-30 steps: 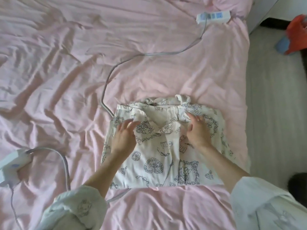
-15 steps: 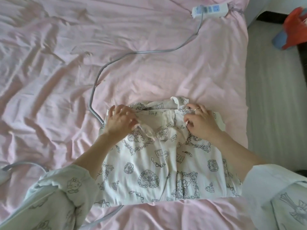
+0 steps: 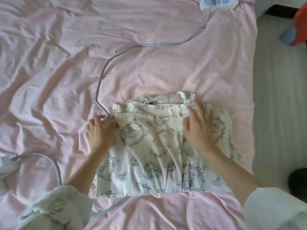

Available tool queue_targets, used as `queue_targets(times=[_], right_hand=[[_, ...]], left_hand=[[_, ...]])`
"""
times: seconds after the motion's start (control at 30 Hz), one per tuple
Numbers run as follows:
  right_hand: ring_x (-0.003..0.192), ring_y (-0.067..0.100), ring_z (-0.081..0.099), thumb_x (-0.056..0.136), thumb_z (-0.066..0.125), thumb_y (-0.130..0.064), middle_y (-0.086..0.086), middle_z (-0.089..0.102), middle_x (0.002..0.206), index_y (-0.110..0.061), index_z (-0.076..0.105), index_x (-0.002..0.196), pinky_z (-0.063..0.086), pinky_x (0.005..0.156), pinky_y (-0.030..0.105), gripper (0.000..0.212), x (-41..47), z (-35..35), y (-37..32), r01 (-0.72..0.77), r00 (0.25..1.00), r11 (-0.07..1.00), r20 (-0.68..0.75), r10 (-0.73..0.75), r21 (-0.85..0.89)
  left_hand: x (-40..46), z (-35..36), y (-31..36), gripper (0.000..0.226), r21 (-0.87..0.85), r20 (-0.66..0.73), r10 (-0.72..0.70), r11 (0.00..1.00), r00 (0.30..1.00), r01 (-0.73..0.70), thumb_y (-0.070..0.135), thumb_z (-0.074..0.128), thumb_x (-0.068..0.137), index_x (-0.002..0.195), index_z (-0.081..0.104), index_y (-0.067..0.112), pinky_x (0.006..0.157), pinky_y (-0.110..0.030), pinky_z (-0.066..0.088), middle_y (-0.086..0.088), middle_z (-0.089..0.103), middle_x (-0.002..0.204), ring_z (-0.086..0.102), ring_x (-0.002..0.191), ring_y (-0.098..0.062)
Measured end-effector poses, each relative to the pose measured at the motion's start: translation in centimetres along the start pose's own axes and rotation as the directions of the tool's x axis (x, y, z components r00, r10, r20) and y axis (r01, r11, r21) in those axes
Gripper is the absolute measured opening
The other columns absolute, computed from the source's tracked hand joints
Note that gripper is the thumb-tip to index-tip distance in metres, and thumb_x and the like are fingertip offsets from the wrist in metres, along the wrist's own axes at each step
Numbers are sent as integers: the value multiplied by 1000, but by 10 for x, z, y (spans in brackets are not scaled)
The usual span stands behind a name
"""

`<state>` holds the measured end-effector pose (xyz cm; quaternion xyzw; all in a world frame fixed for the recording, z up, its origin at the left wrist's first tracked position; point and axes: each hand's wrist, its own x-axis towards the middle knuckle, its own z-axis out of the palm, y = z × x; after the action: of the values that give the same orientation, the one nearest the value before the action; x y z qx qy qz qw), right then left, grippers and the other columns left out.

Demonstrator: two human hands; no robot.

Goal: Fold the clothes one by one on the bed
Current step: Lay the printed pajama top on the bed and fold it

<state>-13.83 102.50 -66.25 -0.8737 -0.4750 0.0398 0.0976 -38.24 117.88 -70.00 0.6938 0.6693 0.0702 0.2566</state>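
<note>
A cream garment with a dark line-drawn print (image 3: 154, 153) lies folded into a rough rectangle on the pink bed sheet (image 3: 149, 72), near the bed's front right part. My left hand (image 3: 99, 131) rests at the garment's upper left edge, fingers touching the fabric and the grey cable there. My right hand (image 3: 197, 128) lies flat on the upper right of the garment with fingers spread, a ring on one finger. A bunched bit of fabric sticks up at the garment's top edge (image 3: 186, 95).
A grey cable (image 3: 106, 67) curves across the sheet from a white power strip (image 3: 217, 2) at the top, passes under the garment and loops to a white device (image 3: 6, 166) at the left edge. The bed's right edge meets the floor, with a red and blue object (image 3: 297, 30).
Both hands have moved apart from the garment's collar area: the left slid to the upper left edge, the right opened flat on the upper right. The top fold now lies smoother.
</note>
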Motion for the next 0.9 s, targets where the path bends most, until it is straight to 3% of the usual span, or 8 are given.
queue_targets(times=[0.07, 0.2, 0.37, 0.47, 0.57, 0.63, 0.73, 0.9], right_hand=[[132, 30, 42, 94, 29, -33, 15, 45, 141, -7, 57, 123, 20, 112, 59, 48, -26, 6, -30, 113, 993, 992, 15, -114, 61], [123, 28, 52, 94, 40, -21, 14, 51, 136, -6, 55, 122, 44, 101, 48, 35, -78, 26, -76, 230, 969, 943, 33, -245, 241], [117, 22, 58, 94, 36, -23, 9, 60, 126, -7, 51, 129, 50, 95, 40, 41, -109, 33, -73, 137, 977, 949, 119, -176, 285], [108, 26, 64, 93, 34, -27, 14, 67, 115, 0, 51, 129, 53, 91, 37, 48, -110, 33, -65, 77, 981, 968, 157, -117, 239], [115, 25, 60, 94, 30, -30, 13, 66, 117, -1, 52, 130, 44, 101, 40, 51, -112, 32, -61, 59, 983, 983, 162, -87, 173], [127, 23, 49, 96, 22, -35, 10, 58, 131, -7, 50, 134, 29, 112, 40, 55, -112, 33, -55, 41, 981, 994, 183, -60, 105], [129, 24, 47, 94, 24, -38, 8, 54, 137, -17, 55, 129, 24, 108, 45, 52, -114, 32, -47, 51, 974, 998, 224, -42, -32], [143, 15, 19, 94, 13, -41, 0, 31, 152, -23, 40, 138, 8, 116, 42, 55, -108, 18, -47, -1, 930, 996, 366, -30, 84]], left_hand=[[-19, -2, -10, 50, -81, 14, -82, 993, 997, 83, 47, 50, 89, 124, 47, 11, 95, -46, 40, -14, 51, 122, 48, 111, -30], [-49, -4, -25, 55, -133, 147, -193, 968, 970, 212, 57, 45, 89, 116, 50, 9, 76, -46, 54, -13, 63, 100, 64, 87, -34], [-73, -9, -33, 54, -37, 248, -211, 973, 946, 227, 55, 47, 89, 105, 54, 4, 82, -41, 51, -20, 64, 100, 61, 96, -36], [-83, -11, -37, 46, -105, 313, -198, 965, 929, 241, 47, 49, 92, 104, 59, 3, 84, -39, 48, -20, 65, 99, 60, 100, -36], [-88, -24, -33, 43, -270, 228, -154, 939, 962, 214, 35, 39, 99, 103, 61, -1, 79, -43, 51, -24, 66, 95, 63, 92, -38], [-85, -43, -30, 43, -297, 138, -158, 935, 978, 193, 30, 32, 101, 116, 56, -2, 74, -35, 47, -23, 62, 104, 61, 90, -36], [-78, -56, -43, 42, -299, 38, -194, 934, 980, 196, 30, 32, 101, 132, 47, 6, 79, -39, 49, -25, 59, 119, 60, 96, -40], [-86, -51, -41, 38, -419, 113, -370, 824, 922, 382, 23, 35, 100, 133, 48, 10, 84, -52, 51, -25, 62, 102, 61, 91, -39]])
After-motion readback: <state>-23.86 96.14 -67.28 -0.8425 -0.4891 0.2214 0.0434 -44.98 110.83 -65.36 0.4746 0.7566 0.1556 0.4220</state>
